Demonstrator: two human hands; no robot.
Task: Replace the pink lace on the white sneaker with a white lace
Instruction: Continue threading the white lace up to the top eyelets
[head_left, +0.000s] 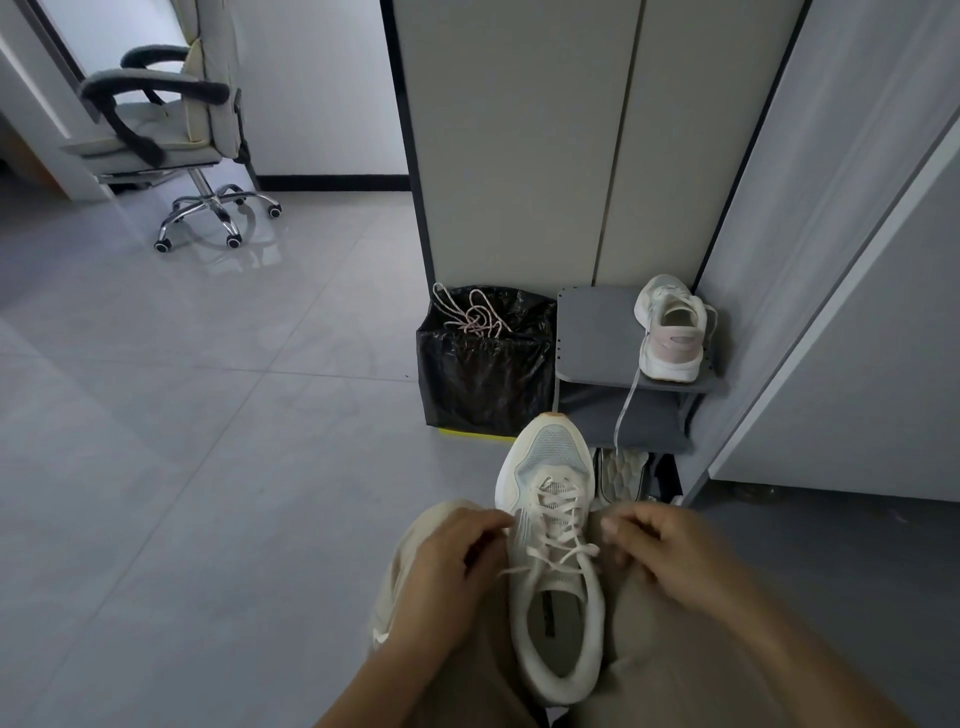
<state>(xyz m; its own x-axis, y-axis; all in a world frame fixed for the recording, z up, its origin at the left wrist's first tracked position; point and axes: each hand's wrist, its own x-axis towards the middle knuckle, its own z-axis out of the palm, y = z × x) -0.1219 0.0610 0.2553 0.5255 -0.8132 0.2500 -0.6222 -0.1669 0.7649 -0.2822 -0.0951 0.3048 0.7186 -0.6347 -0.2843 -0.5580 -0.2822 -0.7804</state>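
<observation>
With the white mesh sneaker (549, 453) wedged toe-forward between our knees and the flat white lace (559, 519) already crossed up its eyelets, we judge the step to be evening the two ends, so we should pull both outward with equal tension and flatten any twists. Our left hand (447, 566), just left of the sneaker, has its grip curled closed on one lace end. Our right hand (670, 551), just right of it, seems to pinch the other, though blur hides the contact.
</observation>
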